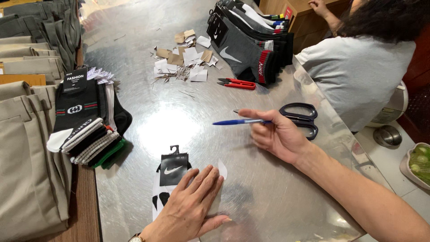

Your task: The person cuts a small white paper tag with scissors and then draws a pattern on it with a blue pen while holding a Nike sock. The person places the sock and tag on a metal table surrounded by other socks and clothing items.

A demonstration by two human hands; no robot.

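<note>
My left hand (190,204) lies flat, fingers spread, on a white and black pair of socks (162,190) with a black card label and hook, near the front edge of the shiny metal table (179,121). My right hand (274,134) is raised above the table and grips a blue pen (235,121) that points left. Black-handled scissors (301,117) lie just behind the right hand.
A stack of packaged socks (89,123) sits at the left edge, folded beige trousers (27,148) beyond it. Paper scraps (183,60), small red scissors (237,83) and a row of dark socks (251,42) lie at the back. Another person in a grey shirt (358,67) sits at right.
</note>
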